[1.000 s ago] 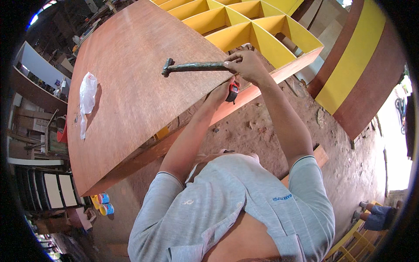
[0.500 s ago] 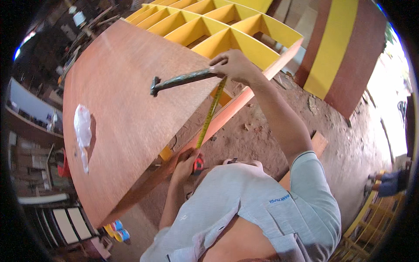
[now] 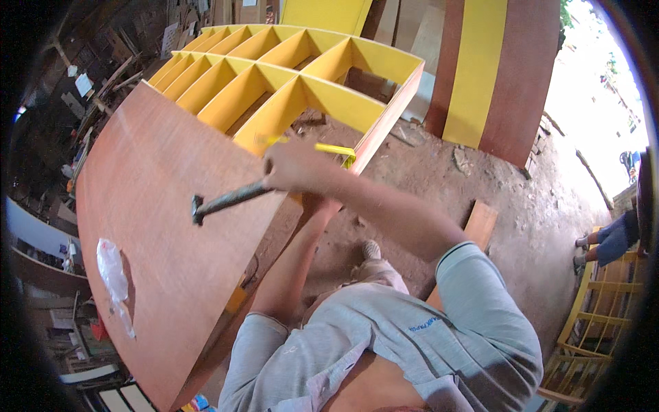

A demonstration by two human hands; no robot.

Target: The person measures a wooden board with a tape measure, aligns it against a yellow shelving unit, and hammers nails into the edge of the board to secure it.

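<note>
My right hand, blurred, is closed on a dark hammer, whose head hangs over the reddish plywood panel. A yellow tape blade shows beside that hand, bending at the yellow frame's right-hand board. Whether the hand also grips the blade is unclear. My left hand is lower, at the panel's edge, mostly hidden under my right forearm, so its fingers and the tape case are out of sight. A white plastic bag lies on the panel. The yellow gridded frame extends beyond.
Striped reddish and yellow boards stand at back right. A loose plank lies on the dirt floor. Another person's legs show at far right beside a yellow slatted piece. Workshop clutter lines the left side.
My right hand has moved left and down with the hammer. My left hand, lately lower with the tape case, has risen behind the right forearm. The whole view has shifted toward the yellow grid.
</note>
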